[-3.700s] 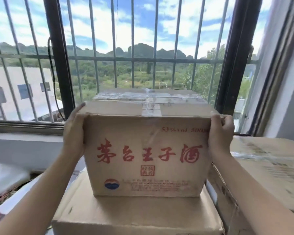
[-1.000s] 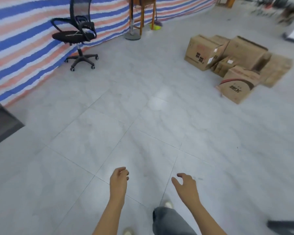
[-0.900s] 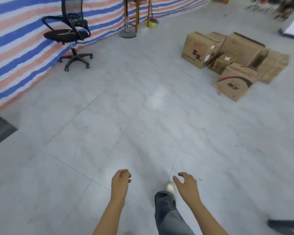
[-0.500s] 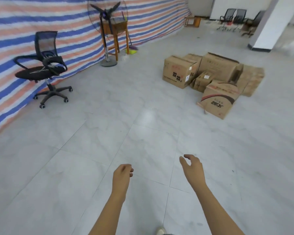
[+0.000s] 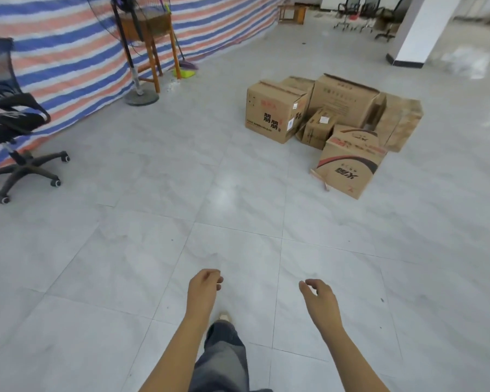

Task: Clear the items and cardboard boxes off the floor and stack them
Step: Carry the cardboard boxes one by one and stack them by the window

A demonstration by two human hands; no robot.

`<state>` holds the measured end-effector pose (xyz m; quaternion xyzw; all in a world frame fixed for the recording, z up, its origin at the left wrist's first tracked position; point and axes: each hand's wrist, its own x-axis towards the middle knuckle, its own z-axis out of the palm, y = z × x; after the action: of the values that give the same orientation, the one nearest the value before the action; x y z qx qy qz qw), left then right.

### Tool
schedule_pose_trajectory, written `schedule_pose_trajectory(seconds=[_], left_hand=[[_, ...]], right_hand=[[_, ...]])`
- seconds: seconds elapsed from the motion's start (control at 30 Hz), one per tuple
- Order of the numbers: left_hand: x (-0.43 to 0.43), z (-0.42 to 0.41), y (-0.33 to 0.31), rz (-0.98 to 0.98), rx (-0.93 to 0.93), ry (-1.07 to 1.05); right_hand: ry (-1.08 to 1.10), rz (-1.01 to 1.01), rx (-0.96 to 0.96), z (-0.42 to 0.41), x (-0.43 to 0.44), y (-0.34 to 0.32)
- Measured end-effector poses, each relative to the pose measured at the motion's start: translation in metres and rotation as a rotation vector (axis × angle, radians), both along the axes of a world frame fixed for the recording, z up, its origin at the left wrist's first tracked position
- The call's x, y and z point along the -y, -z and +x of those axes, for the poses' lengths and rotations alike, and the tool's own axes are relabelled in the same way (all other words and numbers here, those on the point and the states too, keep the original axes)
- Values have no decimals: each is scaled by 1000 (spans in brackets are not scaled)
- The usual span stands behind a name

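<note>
Head view: left hand [image 5: 203, 290] and right hand [image 5: 320, 299] hang loosely curled, holding nothing — smooth grey tile floor [image 5: 125, 264] lies open ahead to clustered brown cardboard boxes [image 5: 334, 128], matte and square-edged.

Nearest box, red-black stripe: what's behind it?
Directly behind the nearest box sit a small labelled box and a large box, with a worn box to the right. Their lower parts and anything between them are hidden.
</note>
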<state>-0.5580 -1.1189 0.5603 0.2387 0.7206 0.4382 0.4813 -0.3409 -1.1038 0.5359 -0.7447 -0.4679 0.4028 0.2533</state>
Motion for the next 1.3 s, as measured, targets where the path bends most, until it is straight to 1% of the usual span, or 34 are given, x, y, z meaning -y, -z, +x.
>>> schedule_pose_trajectory(seconds=[0.13,0.2,0.27,0.33,0.5,0.6,0.73,0.87,1.03,1.13,1.3], left_hand=[[-100,-39,-24,82,0,30],[-143,-63,-38,108,-6,0],[-181,-84,-47,129,-6,-34],[-210,-97,-45,106,13,-42],[-247,-101,-6,-66,34,56],[-283,-111,7,-155,18,50],[-361,-130,10,-134,-18,-4],[-458,-137,11,-130,-55,18],[-584,-137,-15,-67,-102,22],[-642,-132,-27,-29,-109,44],[-708,-139,-9,-105,-74,23]], right_hand=[[57,25,-20,-34,-87,-8],[53,25,-33,-58,-128,-17],[33,65,-39,-81,-165,-26],[-4,74,-15,-99,-195,-29],[-20,-37,32,-116,-239,-9],[-34,-93,51,-123,-282,-1],[-70,-58,21,-139,-369,4],[-73,-18,-30,-149,-480,7],[5,58,-75,-143,-614,-23],[13,47,-87,-145,-668,-29],[-48,-46,-56,-157,-721,-9]])
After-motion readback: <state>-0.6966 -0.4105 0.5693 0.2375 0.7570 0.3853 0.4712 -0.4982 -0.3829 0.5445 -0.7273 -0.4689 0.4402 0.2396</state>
